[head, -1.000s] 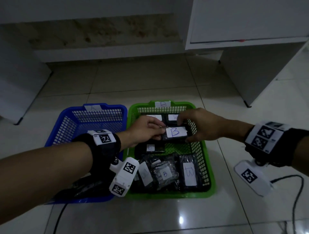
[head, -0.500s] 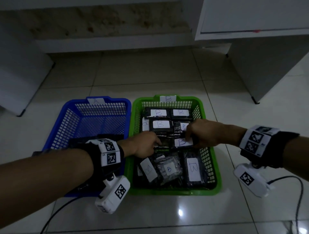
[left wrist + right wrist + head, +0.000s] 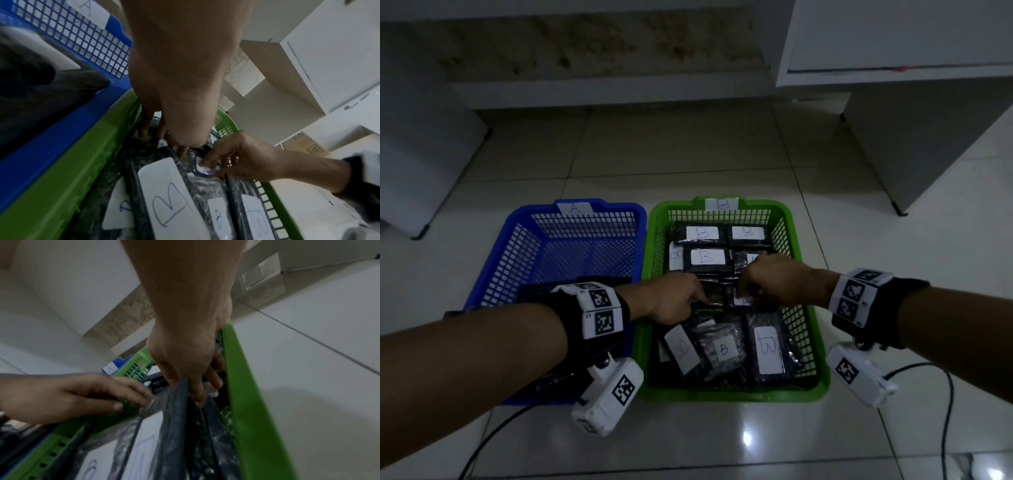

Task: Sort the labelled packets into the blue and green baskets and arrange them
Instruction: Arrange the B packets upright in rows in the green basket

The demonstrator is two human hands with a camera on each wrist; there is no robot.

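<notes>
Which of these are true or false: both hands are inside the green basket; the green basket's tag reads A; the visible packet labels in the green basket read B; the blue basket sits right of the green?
1. Both hands, left hand and right hand, reach into the green basket: true.
2. The green basket's tag reads A: false, it reads B.
3. Readable packet labels there show B: true.
4. The blue basket sits right of the green: false, it is on the left.

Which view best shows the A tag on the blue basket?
The head view: the A tag sits whole on the blue basket's far rim. The left wrist view crops it; the right wrist view catches only a distant sliver.
</notes>
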